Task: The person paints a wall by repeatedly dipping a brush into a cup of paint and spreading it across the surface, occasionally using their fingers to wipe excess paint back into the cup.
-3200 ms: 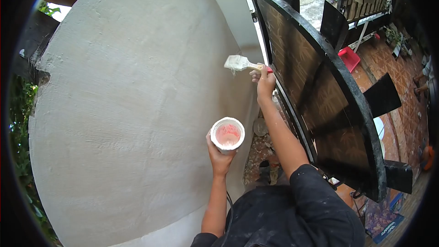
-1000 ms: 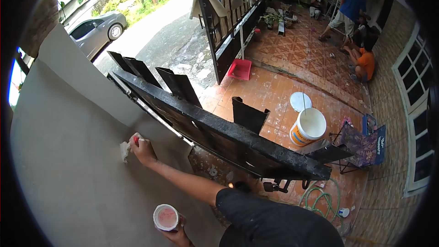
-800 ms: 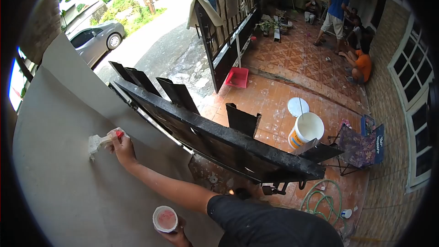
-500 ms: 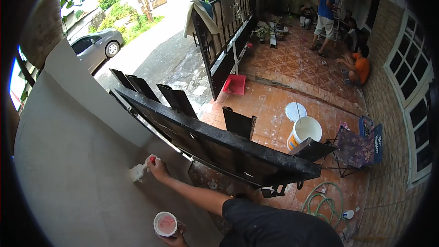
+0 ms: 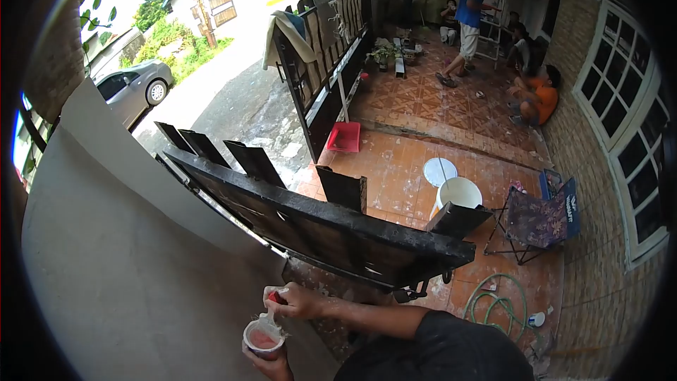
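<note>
Dipping low over the cup, the brush has its bristles at the mouth, above the pink stuff inside. Our right hand has its fingers closed round the brush's red-tipped handle, and our left hand curls round the cup from below, gripping it firmly. Both are just beside the grey wall and near the bottom of the black gate. Beyond the gate we see a white bucket with its lid on the tiles, a folding chair and a green hose. Farther off are a red dustpan, a person in blue standing, a person in orange low by the brick wall, and a grey car outside.
</note>
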Motion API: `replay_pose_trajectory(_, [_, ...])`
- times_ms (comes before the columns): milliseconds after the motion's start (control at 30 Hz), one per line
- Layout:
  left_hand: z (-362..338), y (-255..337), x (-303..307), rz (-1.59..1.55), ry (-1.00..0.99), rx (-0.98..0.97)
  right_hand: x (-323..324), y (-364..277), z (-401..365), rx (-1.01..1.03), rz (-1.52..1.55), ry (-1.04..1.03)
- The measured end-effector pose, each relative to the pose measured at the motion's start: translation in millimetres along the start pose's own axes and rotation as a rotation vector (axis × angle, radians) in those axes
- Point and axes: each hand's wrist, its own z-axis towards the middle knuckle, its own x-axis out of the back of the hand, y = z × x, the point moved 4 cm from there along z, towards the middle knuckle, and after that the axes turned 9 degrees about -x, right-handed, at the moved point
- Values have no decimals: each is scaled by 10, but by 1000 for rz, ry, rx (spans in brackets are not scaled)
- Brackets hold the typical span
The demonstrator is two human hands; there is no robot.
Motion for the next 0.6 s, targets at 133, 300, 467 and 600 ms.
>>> replay_pose_trajectory(133, [107, 328, -290, -203, -23, -92, -50, 70, -182, -82, -135, -73])
replay_pose_trajectory(300, [129, 451, -445, -261, -193, -74, -17, -19, -445, 14, -407, -99])
replay_pose_trajectory(467, [134, 549, -451, -319, -195, -32, 59, -193, -556, 37, -352, -50])
replay_pose_trajectory(600, [109, 548, -504, -198, -150, -127, 104, -87, -585, -212, -141, -135])
